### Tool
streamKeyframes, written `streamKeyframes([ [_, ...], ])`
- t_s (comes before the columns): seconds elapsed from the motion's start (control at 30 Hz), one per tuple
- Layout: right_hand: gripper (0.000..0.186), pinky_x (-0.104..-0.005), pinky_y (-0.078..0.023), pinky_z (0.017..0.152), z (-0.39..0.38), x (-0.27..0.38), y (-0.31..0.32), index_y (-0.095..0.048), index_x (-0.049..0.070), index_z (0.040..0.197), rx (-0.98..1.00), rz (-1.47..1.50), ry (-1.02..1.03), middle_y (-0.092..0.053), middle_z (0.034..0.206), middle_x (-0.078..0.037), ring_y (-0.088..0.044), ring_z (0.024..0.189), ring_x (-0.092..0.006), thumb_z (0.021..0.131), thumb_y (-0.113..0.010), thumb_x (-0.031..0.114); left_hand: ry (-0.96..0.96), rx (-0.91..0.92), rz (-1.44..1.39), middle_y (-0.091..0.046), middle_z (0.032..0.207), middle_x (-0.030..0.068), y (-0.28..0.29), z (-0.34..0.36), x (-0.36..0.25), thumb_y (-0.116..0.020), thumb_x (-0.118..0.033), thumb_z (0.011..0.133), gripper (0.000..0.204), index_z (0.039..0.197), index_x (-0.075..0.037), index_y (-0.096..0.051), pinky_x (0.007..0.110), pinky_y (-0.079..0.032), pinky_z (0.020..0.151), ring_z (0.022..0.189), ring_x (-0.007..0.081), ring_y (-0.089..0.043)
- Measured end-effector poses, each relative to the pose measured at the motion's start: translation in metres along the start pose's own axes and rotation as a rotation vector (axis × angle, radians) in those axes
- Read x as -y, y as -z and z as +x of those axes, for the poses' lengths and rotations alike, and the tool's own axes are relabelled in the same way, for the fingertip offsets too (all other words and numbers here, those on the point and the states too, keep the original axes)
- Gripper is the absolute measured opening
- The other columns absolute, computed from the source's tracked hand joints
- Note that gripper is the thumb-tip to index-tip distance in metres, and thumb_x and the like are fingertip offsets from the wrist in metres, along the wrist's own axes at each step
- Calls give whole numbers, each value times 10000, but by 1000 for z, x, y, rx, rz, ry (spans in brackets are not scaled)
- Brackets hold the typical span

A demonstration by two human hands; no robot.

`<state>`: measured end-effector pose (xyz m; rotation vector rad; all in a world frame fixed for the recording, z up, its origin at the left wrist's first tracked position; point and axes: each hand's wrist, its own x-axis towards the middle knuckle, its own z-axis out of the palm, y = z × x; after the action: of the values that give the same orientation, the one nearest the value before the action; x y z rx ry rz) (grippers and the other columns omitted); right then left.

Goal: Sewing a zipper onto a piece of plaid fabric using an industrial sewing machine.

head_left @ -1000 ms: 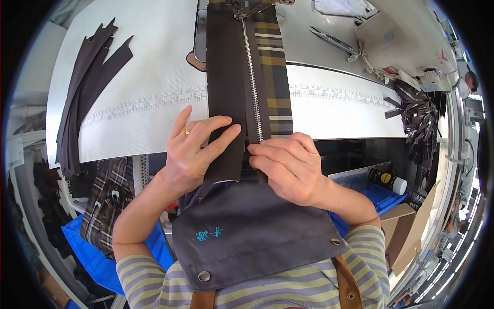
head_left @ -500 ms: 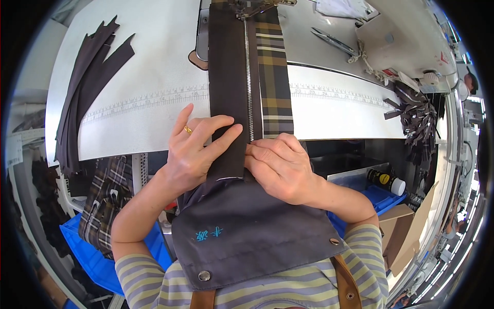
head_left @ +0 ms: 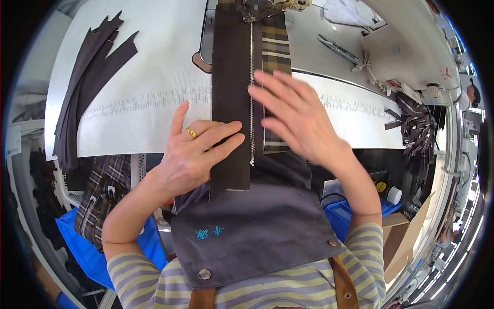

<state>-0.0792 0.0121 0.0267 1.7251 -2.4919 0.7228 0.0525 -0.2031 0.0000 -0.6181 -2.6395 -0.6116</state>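
Observation:
A dark brown fabric strip (head_left: 230, 82) runs from the sewing machine's presser foot (head_left: 249, 14) down past the table's near edge. Along its right side lies a metal zipper (head_left: 252, 135), its lower end loose. Plaid fabric (head_left: 276, 47) shows to the right of the zipper. My left hand (head_left: 198, 149) rests on the strip, fingers stretched and apart, a gold ring on one of them. Over the zipper and plaid fabric hovers my right hand (head_left: 296, 113), slightly blurred, fingers spread and holding nothing. It hides part of the plaid cloth.
Dark fabric strips (head_left: 98, 67) lie at the table's left. Tweezers or snips (head_left: 338, 50) rest right of the machine foot, before the machine body (head_left: 406, 44). A bundle of dark zipper pieces (head_left: 414, 121) hangs at the right. Blue bins (head_left: 85, 252) stand below.
My right hand has let go of the zipper's lower end and moved up and right, fingers opening. The left hand stays on the strip. The strip's lower end sits slightly lower.

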Motion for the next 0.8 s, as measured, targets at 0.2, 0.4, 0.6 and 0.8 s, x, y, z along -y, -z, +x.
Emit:
streamKeyframes([
  [0.2,556,-445,-429,945,-4,0,-12,-576,99,1269,2,-80,47,-493,1335,-121,-460,1204,-340,752,-738,221,33,60,-96,-646,1175,1,3,2,2,-579,46,634,446,1034,-101,-709,544,-177,1121,976,151,-621],
  [0.4,505,-372,-438,862,-42,31,-23,-622,93,1221,-35,-60,138,-552,1212,-97,-509,1095,-262,736,-705,210,-22,271,-109,-632,1211,16,27,15,12,-609,-7,714,378,1074,-91,-688,565,-174,1121,1021,155,-610],
  [0.6,432,-352,-432,867,-35,32,-20,-638,100,1201,-6,-24,101,-563,1198,-87,-509,1093,-251,782,-664,202,179,79,59,-631,1237,23,2,81,64,-638,-215,875,326,1175,-90,-651,593,-168,1110,1090,227,-595],
  [0.8,455,-351,-421,865,-38,31,-23,-685,153,1144,-33,-5,81,-609,1187,-38,-535,1075,-220,699,-760,216,111,60,136,-631,1237,-4,-14,99,100,-683,-359,833,403,1170,-138,-669,598,-170,1106,1074,230,-587],
])
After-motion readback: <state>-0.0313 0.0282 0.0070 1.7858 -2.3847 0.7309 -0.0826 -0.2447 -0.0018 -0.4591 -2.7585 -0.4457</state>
